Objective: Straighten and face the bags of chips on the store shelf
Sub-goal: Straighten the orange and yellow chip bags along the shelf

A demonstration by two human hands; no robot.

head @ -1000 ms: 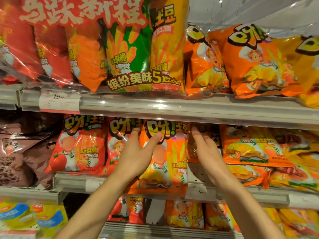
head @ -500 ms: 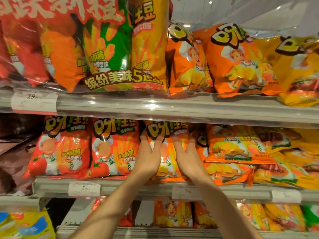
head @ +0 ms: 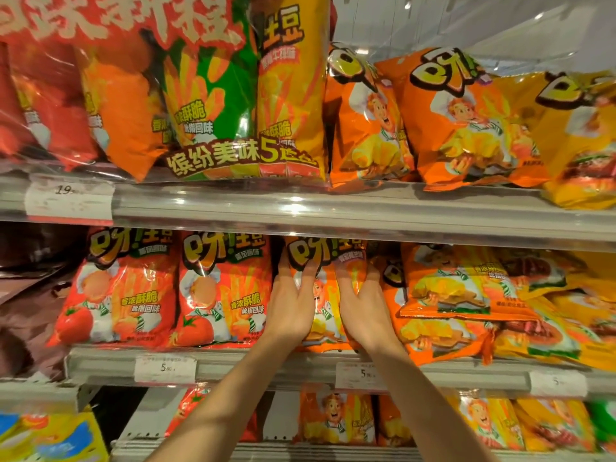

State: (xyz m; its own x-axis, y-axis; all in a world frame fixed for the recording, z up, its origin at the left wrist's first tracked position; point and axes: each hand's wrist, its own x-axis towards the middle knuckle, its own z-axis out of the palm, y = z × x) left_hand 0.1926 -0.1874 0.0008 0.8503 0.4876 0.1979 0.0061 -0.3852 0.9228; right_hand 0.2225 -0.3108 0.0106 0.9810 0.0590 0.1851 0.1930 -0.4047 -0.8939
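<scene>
On the middle shelf [head: 266, 363] an orange chip bag [head: 325, 258] stands upright with its front facing out. My left hand [head: 293, 305] grips its left edge, thumb on the front. My right hand [head: 365, 305] grips its right edge the same way. Left of it stand two red tomato-flavour bags [head: 123, 288] [head: 223, 288], upright and facing front. To the right, orange bags [head: 446, 295] lie tilted and stacked on one another, with yellow bags [head: 580, 315] slumped beyond them.
The upper shelf rail [head: 333, 215] runs just above the bag tops; on it stand a large multi-pack [head: 216, 95] and leaning orange bags [head: 460, 118]. Dark brown bags [head: 30, 295] fill the far left. More bags [head: 336, 415] stand on the shelf below.
The orange bag has gone from hanging out over the shelf edge to standing back on the shelf. Both hands have closed in on its sides.
</scene>
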